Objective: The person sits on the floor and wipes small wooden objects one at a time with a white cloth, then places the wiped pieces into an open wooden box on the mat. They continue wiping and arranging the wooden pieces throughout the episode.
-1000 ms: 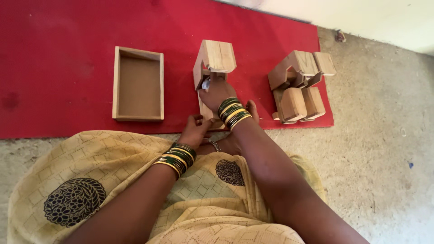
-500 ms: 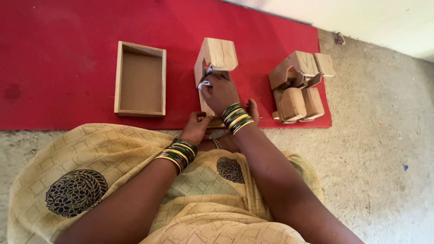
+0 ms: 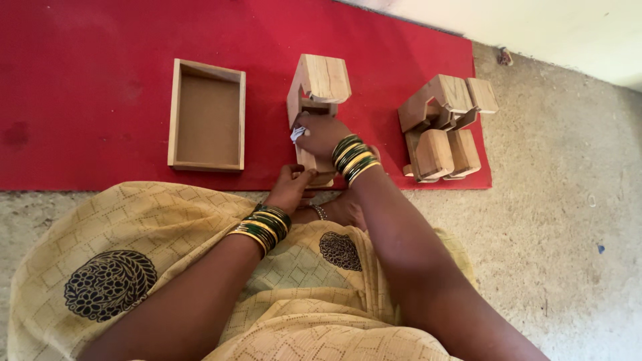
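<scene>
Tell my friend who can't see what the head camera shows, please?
A seated person's right hand presses a small white scrap against a wooden piece on a red mat, while the left hand steadies its base. An open wooden tray lies left, stacked wooden pieces right.

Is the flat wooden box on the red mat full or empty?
Empty. The wooden tray lies open side up on the red mat, showing only its bare brown bottom.

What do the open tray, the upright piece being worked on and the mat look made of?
Open tray: pale, seemingly unvarnished wood with a browner base panel. Upright piece: the same light wood, grain visible, matte. Mat: red, probably felt or thin carpet, flat and non-shiny.
</scene>
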Demonstrator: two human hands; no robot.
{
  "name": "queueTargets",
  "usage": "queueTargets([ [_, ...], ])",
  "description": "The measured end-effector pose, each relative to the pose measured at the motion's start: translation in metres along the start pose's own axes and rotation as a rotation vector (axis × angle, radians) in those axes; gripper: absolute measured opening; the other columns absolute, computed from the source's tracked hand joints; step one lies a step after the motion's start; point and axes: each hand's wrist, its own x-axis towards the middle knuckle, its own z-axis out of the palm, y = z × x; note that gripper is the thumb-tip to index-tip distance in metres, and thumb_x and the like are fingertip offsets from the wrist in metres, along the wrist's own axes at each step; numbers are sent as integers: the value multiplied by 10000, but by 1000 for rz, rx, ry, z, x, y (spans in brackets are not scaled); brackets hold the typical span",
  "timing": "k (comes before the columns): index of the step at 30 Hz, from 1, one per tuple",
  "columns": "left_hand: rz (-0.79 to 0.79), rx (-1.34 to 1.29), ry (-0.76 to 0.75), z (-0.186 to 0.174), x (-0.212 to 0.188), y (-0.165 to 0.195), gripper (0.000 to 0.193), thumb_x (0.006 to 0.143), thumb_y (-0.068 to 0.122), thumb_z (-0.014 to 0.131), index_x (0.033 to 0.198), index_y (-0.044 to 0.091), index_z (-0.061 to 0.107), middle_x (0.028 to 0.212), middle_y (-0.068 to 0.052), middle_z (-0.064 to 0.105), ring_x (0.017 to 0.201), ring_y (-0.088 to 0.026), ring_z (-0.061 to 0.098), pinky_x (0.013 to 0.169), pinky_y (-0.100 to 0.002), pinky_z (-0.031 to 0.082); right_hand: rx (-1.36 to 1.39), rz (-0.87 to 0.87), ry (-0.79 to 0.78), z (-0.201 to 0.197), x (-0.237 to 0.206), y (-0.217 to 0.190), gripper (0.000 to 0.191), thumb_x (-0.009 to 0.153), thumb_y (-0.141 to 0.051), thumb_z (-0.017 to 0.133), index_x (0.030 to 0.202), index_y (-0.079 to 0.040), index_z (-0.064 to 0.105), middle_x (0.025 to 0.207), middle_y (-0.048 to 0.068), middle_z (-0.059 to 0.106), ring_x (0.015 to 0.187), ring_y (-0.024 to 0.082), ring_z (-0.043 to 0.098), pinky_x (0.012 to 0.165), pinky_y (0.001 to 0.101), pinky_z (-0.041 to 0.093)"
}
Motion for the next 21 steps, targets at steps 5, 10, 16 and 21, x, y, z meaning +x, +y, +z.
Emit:
queueTargets([
  [5,24,19,4,0,3,-3,786,870,408,722,1453,44,342,1304,-163,582,972,-235,671,795,-382,586,169,-40,219,0,-12,1,351,881,-383,592,1074,-136,749,1006,151,758,919,339,718,839,445,574],
  [10,71,-50,-19,0,11,-11,806,859,406,724,1460,40,330,1294,-204,606,950,-240,693,766,-376,602,81,237,317,2,-22,-19,500,1006,-490,430,983,-129,775,964,178,753,911,385,709,841,511,555],
  [16,50,85,28,0,7,-9,806,886,434,707,1487,62,318,1373,-194,531,996,-246,675,810,-384,594,-61,451,154,2,-11,-14,639,1009,-554,325,1043,-61,730,1018,246,715,980,439,687,863,542,544],
  [21,44,65,19,1,2,-5,834,862,425,717,1493,56,315,1364,-197,540,1022,-269,675,837,-406,599,325,407,102,14,-5,35,607,998,-537,375,1106,-48,718,1051,275,711,1012,456,681,899,530,516],
])
